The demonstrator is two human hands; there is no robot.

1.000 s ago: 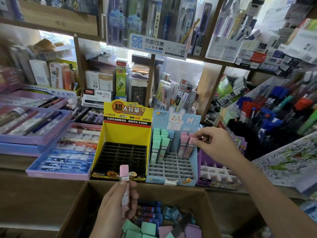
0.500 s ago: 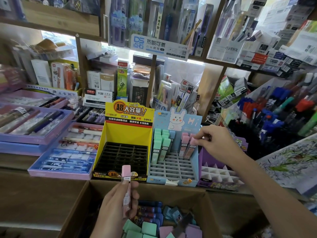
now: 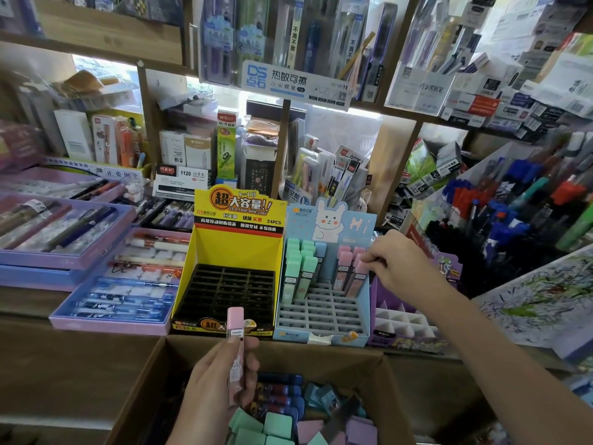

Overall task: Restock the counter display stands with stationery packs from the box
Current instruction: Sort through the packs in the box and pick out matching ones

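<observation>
The left hand (image 3: 218, 377) grips a pink pack (image 3: 235, 342) upright above the cardboard box (image 3: 154, 374), just in front of the blue stand (image 3: 324, 284). The right hand (image 3: 398, 258) pinches another pink pack (image 3: 359, 274) standing in the blue stand's back right slots.

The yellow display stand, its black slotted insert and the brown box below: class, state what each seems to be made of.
Yellow display stand: printed card, likely; flat folded panels, slight sheen.
Black slotted insert: probably moulded plastic; thin, even grid walls.
Brown box: matte cardboard; plain brown folded flaps.
</observation>
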